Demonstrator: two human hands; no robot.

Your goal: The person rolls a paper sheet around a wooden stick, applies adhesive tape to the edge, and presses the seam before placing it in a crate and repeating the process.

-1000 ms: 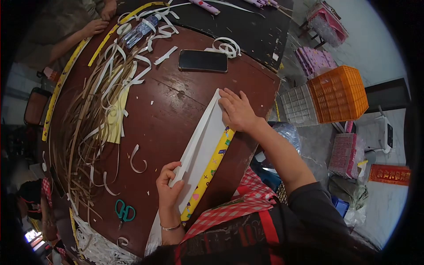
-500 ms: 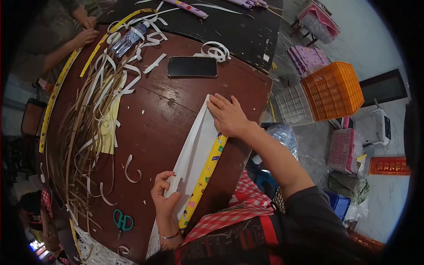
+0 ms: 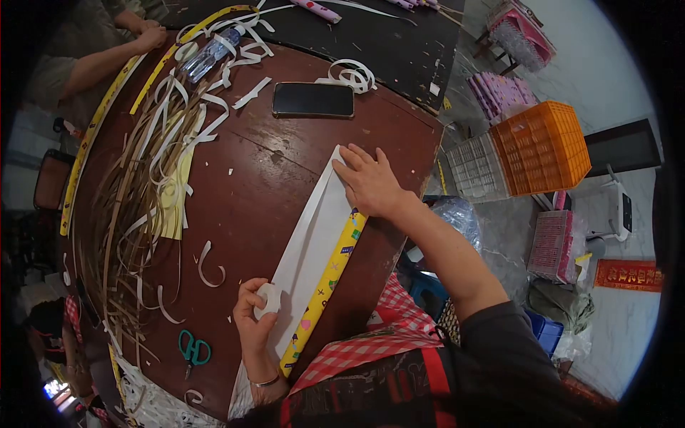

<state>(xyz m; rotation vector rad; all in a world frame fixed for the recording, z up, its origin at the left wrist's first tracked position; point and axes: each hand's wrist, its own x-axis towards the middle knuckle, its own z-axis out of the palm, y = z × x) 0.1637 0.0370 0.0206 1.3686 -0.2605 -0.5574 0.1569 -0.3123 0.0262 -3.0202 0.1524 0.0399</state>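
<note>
A long sheet of paper [image 3: 303, 260] lies on the brown table, white side up, with one edge folded over into a yellow printed strip [image 3: 325, 289]. My right hand [image 3: 371, 182] rests on the far end of the sheet, fingers stretched out and pressing it down. Near its lower end, my left hand [image 3: 251, 321] pinches a small white roll [image 3: 268, 301] that looks like tape, held by the paper's left edge. Green-handled scissors [image 3: 193, 348] lie to the left of that hand.
A phone [image 3: 313, 99] lies beyond the paper. Many brown strips [image 3: 121, 214], white curls and a plastic bottle [image 3: 211, 55] cover the left side. Another person's hands [image 3: 148, 34] are at the far left edge. An orange crate [image 3: 542, 150] stands right of the table.
My left hand has shifted slightly down and left and turned, so the white roll now shows. My right hand stays on the paper's far end. The view has moved a little.
</note>
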